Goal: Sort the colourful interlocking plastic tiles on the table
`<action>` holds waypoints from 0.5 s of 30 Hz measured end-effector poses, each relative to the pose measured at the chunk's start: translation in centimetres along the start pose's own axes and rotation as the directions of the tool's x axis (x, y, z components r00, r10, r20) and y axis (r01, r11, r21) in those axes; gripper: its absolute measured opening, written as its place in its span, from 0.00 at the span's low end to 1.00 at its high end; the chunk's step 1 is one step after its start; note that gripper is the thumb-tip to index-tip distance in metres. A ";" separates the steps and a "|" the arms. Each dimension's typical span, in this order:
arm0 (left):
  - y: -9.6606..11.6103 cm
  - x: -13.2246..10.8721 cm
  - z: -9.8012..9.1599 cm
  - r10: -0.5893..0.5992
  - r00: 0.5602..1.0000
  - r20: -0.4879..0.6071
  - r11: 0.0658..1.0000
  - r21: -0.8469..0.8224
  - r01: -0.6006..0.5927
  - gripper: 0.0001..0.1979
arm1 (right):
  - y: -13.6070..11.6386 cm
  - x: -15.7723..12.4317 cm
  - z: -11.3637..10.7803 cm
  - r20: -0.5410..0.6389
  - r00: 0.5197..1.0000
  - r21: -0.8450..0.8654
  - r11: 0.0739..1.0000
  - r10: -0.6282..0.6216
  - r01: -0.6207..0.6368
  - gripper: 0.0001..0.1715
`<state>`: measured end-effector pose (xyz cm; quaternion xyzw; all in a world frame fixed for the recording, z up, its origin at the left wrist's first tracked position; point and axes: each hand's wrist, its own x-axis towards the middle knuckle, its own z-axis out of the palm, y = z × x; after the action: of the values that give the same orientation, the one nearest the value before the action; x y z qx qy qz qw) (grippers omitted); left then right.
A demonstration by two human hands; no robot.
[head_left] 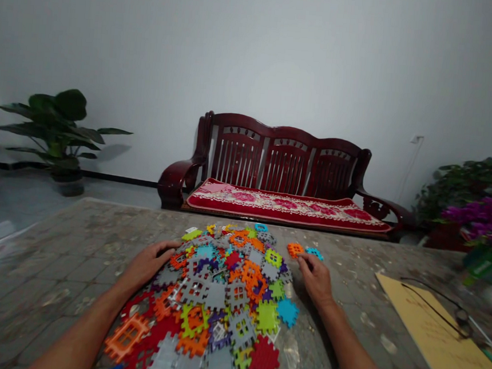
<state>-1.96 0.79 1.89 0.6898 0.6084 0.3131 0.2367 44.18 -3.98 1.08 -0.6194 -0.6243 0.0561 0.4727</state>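
A heap of colourful plastic interlocking building tiles (pixel 214 296) with toothed edges covers the middle of the table, some square with window grids. My left hand (pixel 148 265) rests at the heap's left edge, fingers stretched out against the tiles, holding nothing that I can see. To the right of the heap, my right hand (pixel 316 278) has its thumb and fingertips closed at the near edge of an orange window tile (pixel 295 250). A light blue tile (pixel 314 253) lies just beyond those fingers. A blue toothed tile (pixel 287 312) sits at the heap's right side.
On the grey tile-patterned table (pixel 69 284), a yellow envelope (pixel 439 339) lies at right with glasses (pixel 460 324) on it. Purple flowers (pixel 490 220) stand at far right. Behind the table is a dark red wooden bench (pixel 285 159); a potted plant (pixel 67 134) is at left.
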 end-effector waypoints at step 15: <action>-1.1 0.3 0.5 0.006 1.000 -0.015 1.000 0.012 -0.006 0.25 | -4.2 8.3 7.2 0.338 0.941 -0.330 0.940 0.029 0.090 0.22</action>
<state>-2.39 1.27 0.80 0.6908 0.6098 0.3152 0.2271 38.16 5.61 4.25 -0.6630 -0.7059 0.0451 0.2451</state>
